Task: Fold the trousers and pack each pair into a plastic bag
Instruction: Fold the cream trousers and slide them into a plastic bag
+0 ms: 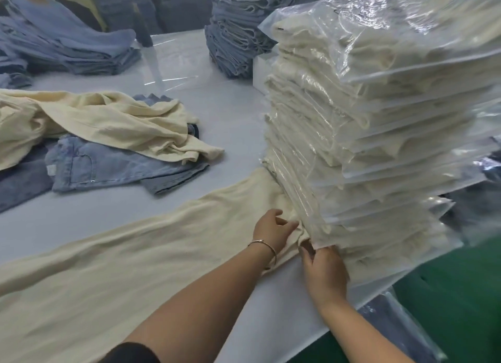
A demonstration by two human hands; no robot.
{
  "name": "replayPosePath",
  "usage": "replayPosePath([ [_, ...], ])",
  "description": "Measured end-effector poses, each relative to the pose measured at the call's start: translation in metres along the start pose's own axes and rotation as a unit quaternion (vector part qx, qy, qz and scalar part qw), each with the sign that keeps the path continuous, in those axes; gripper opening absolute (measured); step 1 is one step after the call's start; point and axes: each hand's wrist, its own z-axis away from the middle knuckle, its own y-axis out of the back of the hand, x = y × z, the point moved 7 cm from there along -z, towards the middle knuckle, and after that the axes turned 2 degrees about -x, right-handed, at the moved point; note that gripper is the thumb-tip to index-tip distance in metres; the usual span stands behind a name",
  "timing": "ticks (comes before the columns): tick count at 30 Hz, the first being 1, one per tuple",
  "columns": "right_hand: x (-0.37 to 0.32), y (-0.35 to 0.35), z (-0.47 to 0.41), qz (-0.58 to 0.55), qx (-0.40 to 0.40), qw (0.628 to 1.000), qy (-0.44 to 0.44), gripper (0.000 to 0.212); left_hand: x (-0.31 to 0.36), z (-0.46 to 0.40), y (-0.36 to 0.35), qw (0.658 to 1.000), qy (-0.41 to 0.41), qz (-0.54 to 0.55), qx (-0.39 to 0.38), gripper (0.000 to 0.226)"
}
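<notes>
Both hands, left (272,231) and right (324,272), pinch the trousers' (135,259) waist beside the bagged stack (379,135), straightening it for folding.

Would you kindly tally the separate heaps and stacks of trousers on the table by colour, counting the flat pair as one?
Cream: 3 – flat pair, loose heap, bagged stack
Blue denim: 3 – far-left stack, far stack, loose jeans
Total: 6
</notes>
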Motion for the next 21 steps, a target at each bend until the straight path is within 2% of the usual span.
replayPosePath([
  [2, 0.001, -0.002, -0.008, 0.016, -0.002, 0.999, -0.035, 0.029, -0.005, -0.012, -0.004, 0.998, 0.042, 0.054, 0.007, 0.039],
  [5, -0.002, -0.008, -0.016, 0.087, -0.017, 0.994, -0.066, 0.043, -0.006, -0.020, -0.005, 0.996, 0.056, 0.063, 0.010, 0.011],
  [7, -0.002, -0.007, -0.017, 0.074, 0.007, 0.994, -0.085, 0.046, -0.003, -0.017, -0.004, 0.997, 0.057, 0.057, 0.001, 0.013],
  [9, -0.003, 0.001, -0.013, -0.005, 0.060, 0.993, -0.101, 0.042, 0.004, -0.012, 0.004, 0.998, 0.045, 0.047, 0.015, 0.017],
  [11, -0.002, 0.004, -0.006, -0.106, 0.097, 0.983, -0.118, 0.034, 0.022, -0.002, 0.024, 0.998, -0.009, 0.014, 0.052, 0.021],
  [13, -0.004, -0.005, -0.002, -0.211, 0.072, 0.965, -0.138, 0.028, 0.043, 0.013, 0.045, 0.992, -0.082, -0.053, 0.077, 0.024],
  [15, -0.014, -0.016, 0.002, -0.321, 0.019, 0.932, -0.170, 0.026, 0.058, 0.027, 0.061, 0.981, -0.135, -0.116, 0.082, 0.027],
  [17, -0.031, -0.019, 0.005, -0.395, -0.005, 0.901, -0.181, 0.020, 0.069, 0.039, 0.067, 0.970, -0.161, -0.168, 0.073, 0.026],
  [21, -0.062, -0.007, 0.007, -0.479, -0.008, 0.867, -0.138, 0.019, 0.084, 0.051, 0.060, 0.939, -0.191, -0.279, 0.063, 0.033],
])
